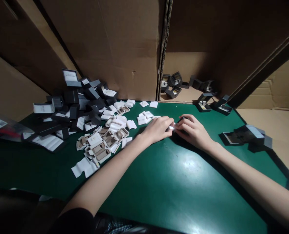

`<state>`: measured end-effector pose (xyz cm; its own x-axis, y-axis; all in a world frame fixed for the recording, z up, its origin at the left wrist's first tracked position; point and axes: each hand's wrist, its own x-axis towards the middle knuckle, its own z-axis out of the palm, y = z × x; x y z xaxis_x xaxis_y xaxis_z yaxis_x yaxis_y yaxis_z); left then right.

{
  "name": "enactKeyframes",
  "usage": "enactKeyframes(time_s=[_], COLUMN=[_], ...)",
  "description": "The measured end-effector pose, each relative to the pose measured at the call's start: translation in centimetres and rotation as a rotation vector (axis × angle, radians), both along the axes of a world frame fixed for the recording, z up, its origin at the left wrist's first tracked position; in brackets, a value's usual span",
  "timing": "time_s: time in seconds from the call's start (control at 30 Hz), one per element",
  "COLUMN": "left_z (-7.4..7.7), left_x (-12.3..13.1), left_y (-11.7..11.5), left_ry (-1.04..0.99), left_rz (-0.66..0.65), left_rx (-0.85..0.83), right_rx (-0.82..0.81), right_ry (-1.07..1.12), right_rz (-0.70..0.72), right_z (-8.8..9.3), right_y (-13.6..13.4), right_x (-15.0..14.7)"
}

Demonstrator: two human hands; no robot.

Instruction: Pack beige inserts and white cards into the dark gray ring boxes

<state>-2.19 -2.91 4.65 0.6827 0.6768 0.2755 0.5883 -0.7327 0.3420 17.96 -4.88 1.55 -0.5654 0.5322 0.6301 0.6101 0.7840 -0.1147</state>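
My left hand (pixel 157 129) is closed, with thumb and fingers pinching a small white piece (pixel 171 127) whose kind I cannot make out. Close against it, my right hand (pixel 192 130) curls over a small black box (pixel 182 119), mostly hidden under the fingers. Both hands meet just above the green table (pixel 183 188). Left of my left hand lie several loose white paper cards (pixel 145 117) and a heap of small white and grey card inserts (pixel 105 143).
A pile of open black jewelry boxes (pixel 71 97) covers the table's far left. More boxes (pixel 175 79) sit in a cardboard carton (pixel 183 61) at the back. Others (pixel 204 102) stand at its mouth, and a few (pixel 246 135) are on the right. Cardboard walls (pixel 115 48) close off the back.
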Motion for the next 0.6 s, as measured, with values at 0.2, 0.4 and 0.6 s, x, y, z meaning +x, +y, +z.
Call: enactKeyframes(time_s=[0.2,0.4,0.6], left_z=[0.06,0.17,0.07], left_x=[0.42,0.29,0.40], left_y=[-0.53,-0.53,-0.53], left_ry=[0.089,0.095,0.143], left_rz=[0.035,0.021,0.009], left_rx=[0.052,0.025,0.062], right_rx=[0.044,0.087,0.111], right_ry=[-0.018,-0.043,-0.049], right_rz=[0.009,-0.035,-0.046], right_z=[-0.27,-0.45,-0.45], right_y=[0.16,0.08,-0.19], right_x=[0.32,0.29,0.16])
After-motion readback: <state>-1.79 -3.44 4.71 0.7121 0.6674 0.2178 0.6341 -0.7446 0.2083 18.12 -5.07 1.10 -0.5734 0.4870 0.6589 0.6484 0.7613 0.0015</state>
